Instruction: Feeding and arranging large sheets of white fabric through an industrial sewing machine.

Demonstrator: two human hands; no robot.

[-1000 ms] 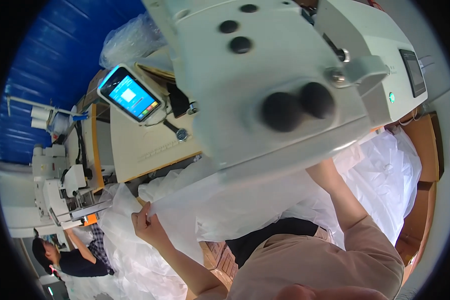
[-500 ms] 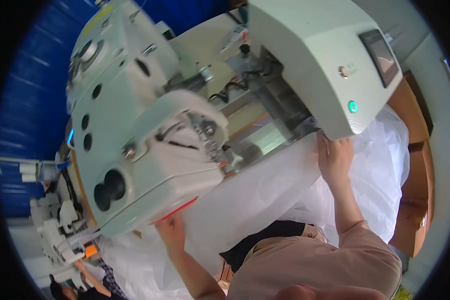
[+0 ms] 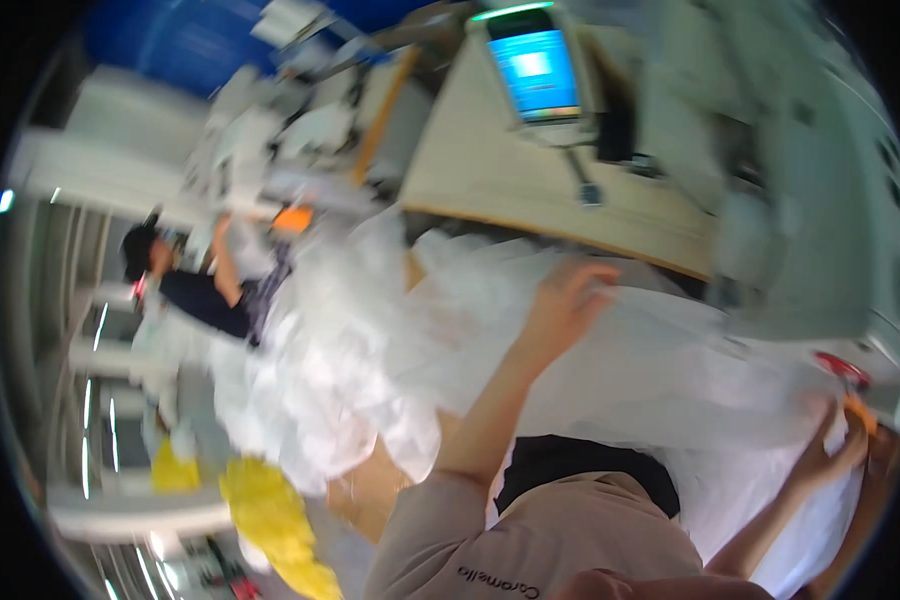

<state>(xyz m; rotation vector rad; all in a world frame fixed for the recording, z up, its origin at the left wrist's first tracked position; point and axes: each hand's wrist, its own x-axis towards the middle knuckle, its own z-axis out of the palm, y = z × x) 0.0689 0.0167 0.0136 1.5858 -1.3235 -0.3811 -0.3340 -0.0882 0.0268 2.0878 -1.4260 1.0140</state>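
A large translucent white sheet [image 3: 610,380] drapes across my lap and along the front of the table. My left hand [image 3: 568,300] is over the sheet beside the table's front edge, its fingers apart and slightly bent, with nothing seen in them. At the far right, my right hand [image 3: 828,450] is at the sheet, below the pale sewing machine [image 3: 820,200]. An orange piece [image 3: 858,412] shows at its fingertips, and a red part [image 3: 843,370] sits just above. Blur hides whether the right fingers grip anything.
A lit screen [image 3: 535,72] stands on the beige table [image 3: 490,175]. Bunched white material [image 3: 340,340] lies to the left, near cardboard [image 3: 370,490] and yellow material [image 3: 275,525]. Farther left, a person in dark clothing [image 3: 205,300] sits by other white machines [image 3: 240,140].
The view has swung left, putting the machine at the right edge. My left hand has come away from the machine's red stripe and opened. My right hand is now below the machine.
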